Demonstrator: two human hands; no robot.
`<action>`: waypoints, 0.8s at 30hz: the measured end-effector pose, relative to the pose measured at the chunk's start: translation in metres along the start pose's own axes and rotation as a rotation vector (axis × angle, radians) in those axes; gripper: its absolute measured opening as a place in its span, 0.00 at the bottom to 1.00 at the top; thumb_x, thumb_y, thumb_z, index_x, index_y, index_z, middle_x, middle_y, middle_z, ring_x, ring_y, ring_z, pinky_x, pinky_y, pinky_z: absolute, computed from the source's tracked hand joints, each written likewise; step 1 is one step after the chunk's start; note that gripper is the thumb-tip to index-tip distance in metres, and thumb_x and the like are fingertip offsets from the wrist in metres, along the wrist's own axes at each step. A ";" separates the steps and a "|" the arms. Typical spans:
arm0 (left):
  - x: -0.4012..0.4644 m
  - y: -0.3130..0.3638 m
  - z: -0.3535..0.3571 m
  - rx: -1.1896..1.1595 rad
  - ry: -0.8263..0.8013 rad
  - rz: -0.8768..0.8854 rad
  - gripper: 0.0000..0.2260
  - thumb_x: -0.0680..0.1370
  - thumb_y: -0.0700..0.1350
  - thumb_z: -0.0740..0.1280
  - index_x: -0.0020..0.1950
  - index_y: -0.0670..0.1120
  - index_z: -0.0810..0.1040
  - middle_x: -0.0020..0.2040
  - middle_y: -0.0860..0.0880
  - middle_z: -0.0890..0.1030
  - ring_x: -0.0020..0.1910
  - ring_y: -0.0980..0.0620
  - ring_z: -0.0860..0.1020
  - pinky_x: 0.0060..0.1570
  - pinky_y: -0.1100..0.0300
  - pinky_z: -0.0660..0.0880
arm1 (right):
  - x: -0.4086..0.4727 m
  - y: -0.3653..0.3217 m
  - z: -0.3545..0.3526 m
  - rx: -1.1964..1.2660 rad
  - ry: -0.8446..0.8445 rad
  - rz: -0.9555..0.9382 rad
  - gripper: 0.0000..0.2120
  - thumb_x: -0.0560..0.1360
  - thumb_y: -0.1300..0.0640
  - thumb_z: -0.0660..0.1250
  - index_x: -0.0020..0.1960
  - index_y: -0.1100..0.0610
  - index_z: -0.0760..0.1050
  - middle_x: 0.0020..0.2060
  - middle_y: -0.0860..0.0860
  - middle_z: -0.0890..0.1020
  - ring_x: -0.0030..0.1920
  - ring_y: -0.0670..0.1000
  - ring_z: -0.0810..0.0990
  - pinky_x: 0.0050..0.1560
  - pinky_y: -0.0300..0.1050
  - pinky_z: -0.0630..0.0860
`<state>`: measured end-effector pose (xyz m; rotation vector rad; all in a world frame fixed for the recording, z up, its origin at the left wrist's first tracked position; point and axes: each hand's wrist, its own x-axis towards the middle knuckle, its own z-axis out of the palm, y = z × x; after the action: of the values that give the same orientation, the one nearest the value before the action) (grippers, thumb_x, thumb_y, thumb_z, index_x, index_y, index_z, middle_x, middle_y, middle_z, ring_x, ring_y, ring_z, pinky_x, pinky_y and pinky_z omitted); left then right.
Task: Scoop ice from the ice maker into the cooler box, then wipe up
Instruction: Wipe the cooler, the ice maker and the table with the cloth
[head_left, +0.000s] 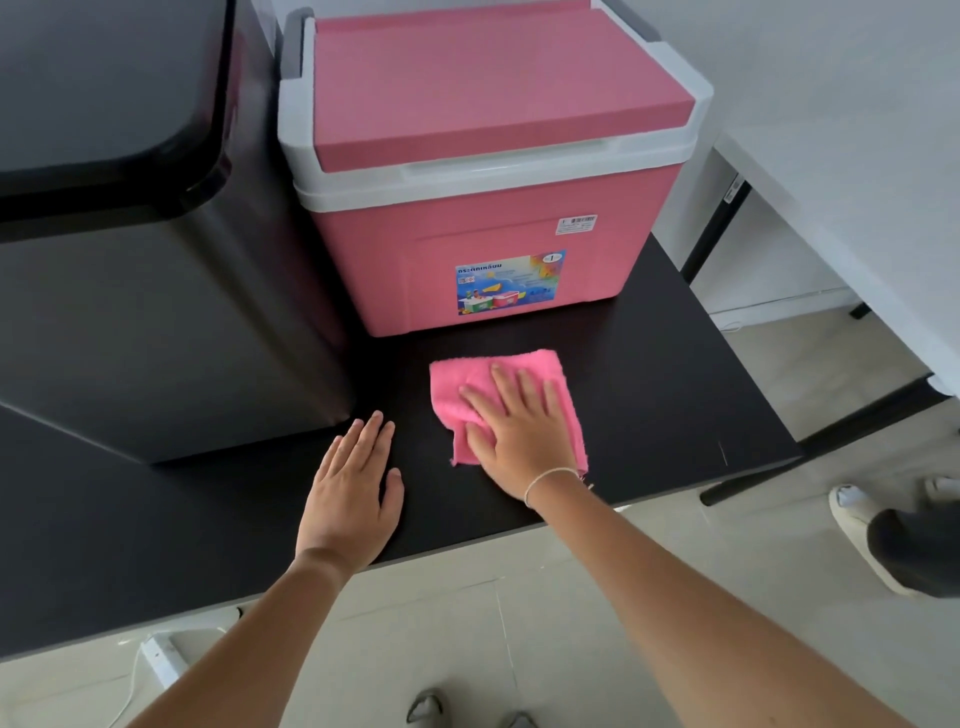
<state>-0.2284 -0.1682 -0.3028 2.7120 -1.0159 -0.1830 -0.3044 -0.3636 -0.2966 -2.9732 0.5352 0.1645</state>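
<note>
A pink cooler box (488, 244) with a white rim stands on the black table (665, 384), its pink lid closed. To its left sits the big black ice maker (145, 291), lid down. In front of the cooler lies a pink cloth (519, 366), spread on the tabletop. My right hand (519, 426) presses flat on the cloth with the fingers apart. My left hand (353, 483) rests flat on the bare table just left of the cloth, close to the ice maker's front corner, holding nothing. No ice or scoop is visible.
The table's front edge runs right under my wrists. A white table (852, 218) with black legs stands at the right. Another person's white shoe (857, 525) is on the tiled floor at right. A white power strip (161, 657) lies on the floor lower left.
</note>
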 end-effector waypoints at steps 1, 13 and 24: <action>-0.001 -0.001 0.000 0.000 -0.007 0.000 0.34 0.73 0.58 0.39 0.76 0.47 0.57 0.77 0.51 0.54 0.77 0.53 0.50 0.72 0.62 0.42 | -0.008 0.002 0.002 -0.007 -0.001 -0.023 0.27 0.77 0.40 0.40 0.75 0.40 0.51 0.77 0.50 0.50 0.77 0.59 0.48 0.73 0.56 0.39; 0.015 0.020 -0.013 0.004 -0.013 0.019 0.27 0.77 0.52 0.46 0.74 0.44 0.63 0.76 0.46 0.60 0.76 0.46 0.56 0.72 0.57 0.45 | -0.070 0.098 -0.007 -0.072 -0.058 0.352 0.36 0.68 0.38 0.27 0.76 0.39 0.44 0.78 0.47 0.47 0.77 0.53 0.47 0.76 0.53 0.43; 0.046 0.066 0.001 0.001 -0.077 0.036 0.30 0.75 0.54 0.41 0.77 0.47 0.53 0.78 0.49 0.50 0.77 0.50 0.48 0.71 0.61 0.39 | 0.011 0.157 -0.032 0.042 -0.030 0.473 0.24 0.81 0.43 0.43 0.77 0.42 0.45 0.78 0.52 0.47 0.77 0.59 0.47 0.76 0.58 0.45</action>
<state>-0.2355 -0.2466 -0.2881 2.7042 -1.0852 -0.2823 -0.3470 -0.5181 -0.2811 -2.7434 1.2107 0.2328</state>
